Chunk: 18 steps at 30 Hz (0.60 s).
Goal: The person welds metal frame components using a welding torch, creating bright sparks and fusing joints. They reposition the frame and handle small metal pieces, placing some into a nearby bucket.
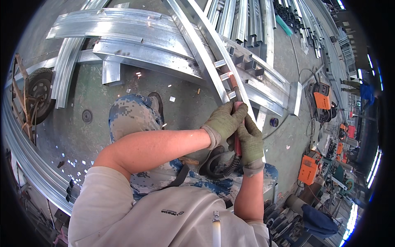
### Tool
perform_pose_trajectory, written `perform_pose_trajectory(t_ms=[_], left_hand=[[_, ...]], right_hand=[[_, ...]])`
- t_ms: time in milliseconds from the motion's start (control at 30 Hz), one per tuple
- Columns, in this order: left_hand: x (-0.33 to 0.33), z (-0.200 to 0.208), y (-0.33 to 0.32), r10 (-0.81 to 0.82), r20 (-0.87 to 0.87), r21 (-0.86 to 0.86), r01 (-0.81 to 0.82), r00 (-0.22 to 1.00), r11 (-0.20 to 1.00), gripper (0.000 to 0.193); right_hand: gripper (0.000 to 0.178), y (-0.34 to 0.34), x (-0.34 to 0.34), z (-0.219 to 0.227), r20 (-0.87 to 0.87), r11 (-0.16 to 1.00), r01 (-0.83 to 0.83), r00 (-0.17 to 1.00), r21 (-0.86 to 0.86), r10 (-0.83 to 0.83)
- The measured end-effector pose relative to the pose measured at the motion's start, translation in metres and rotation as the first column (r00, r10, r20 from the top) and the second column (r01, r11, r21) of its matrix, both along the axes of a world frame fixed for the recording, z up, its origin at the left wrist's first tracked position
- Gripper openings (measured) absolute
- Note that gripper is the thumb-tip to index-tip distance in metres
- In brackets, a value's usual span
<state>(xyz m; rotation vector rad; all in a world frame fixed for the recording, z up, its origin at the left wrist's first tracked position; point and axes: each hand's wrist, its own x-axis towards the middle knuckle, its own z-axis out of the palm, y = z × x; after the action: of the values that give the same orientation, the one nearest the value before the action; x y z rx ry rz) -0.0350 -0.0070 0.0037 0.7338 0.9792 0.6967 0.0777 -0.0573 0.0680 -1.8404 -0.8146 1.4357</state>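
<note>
Both my hands wear green work gloves and are closed on one welding torch [237, 147] with a red handle. My left hand [224, 121] grips it near the front, and my right hand [250, 142] wraps the handle just behind. The torch's copper-coloured neck and nozzle [233, 81] point away from me, between two long galvanized steel rails [201, 53] joined by short cross pieces [225, 75]. From the handle's rear, a black coiled cable guard [233, 166] curves down toward my legs. Exactly where the nozzle tip meets the metal is hard to make out.
Wide steel channels [144, 53] lie stacked across the far left. Orange welding machines [322, 99] stand at the right with cables on the floor. A wheeled cart [39, 94] is at the left edge. Steel tubes [238, 20] lie at the back; small scraps litter the floor.
</note>
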Motion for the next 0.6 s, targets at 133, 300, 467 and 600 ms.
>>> perform_pose_trajectory(t_ms=[133, 300, 467, 600], left_hand=[[0.0012, -0.0025, 0.0006, 0.037, 0.008, 0.019, -0.037, 0.999, 0.999, 0.044], [0.0009, -0.0007, 0.0003, 0.019, -0.005, 0.015, -0.019, 1.0, 1.0, 0.045], [0.0001, 0.0016, 0.0002, -0.01, 0.025, -0.035, 0.011, 1.0, 0.999, 0.047], [0.0012, -0.0022, -0.0007, 0.043, 0.03, 0.018, -0.044, 0.999, 0.999, 0.043]], right_hand=[[0.046, 0.0029, -0.0013, 0.0016, -0.001, 0.999, -0.039, 0.999, 0.009, 0.039], [0.048, 0.0018, 0.0007, 0.0, 0.018, 0.999, -0.037, 0.999, 0.0, 0.037], [0.051, 0.0016, -0.0003, 0.002, 0.025, 1.0, -0.029, 0.999, -0.004, 0.03], [0.052, 0.0015, 0.0028, -0.0023, 0.018, 0.999, -0.052, 0.998, 0.008, 0.052]])
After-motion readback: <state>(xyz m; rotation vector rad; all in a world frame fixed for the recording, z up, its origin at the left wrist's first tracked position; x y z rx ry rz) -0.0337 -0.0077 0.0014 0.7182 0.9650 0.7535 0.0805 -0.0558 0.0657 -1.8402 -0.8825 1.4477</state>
